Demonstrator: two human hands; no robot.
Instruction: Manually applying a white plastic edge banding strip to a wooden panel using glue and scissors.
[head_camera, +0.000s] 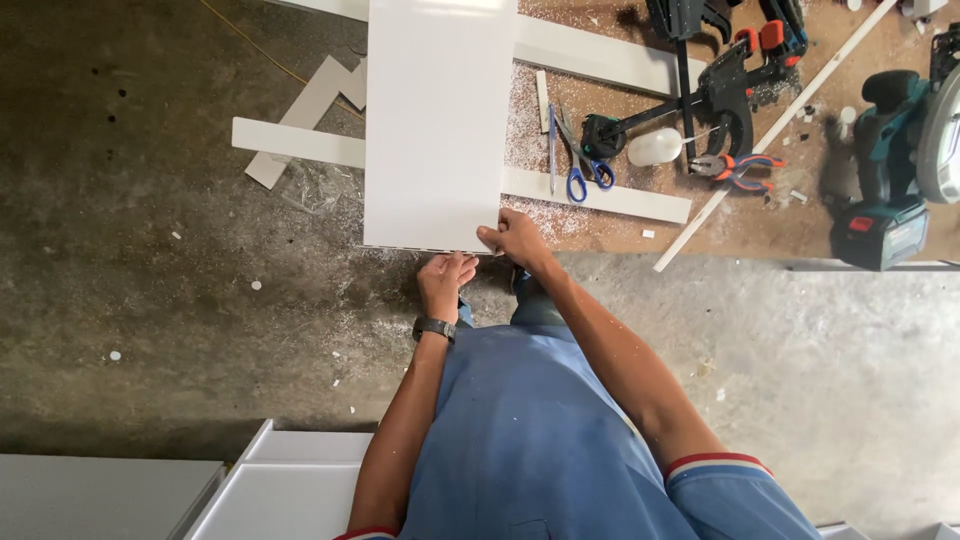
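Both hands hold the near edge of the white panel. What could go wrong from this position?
1. The white panel sticks out past the workbench, held only by the left hand and right hand; it might tip.
2. Pushed sideways, it could hit the blue scissors.

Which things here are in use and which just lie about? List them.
In use:
left hand and right hand, at the near edge of the white panel
white strips under the panel

Lying about:
blue scissors
black bar clamp
red-handled pliers
white bottle
teal circular saw
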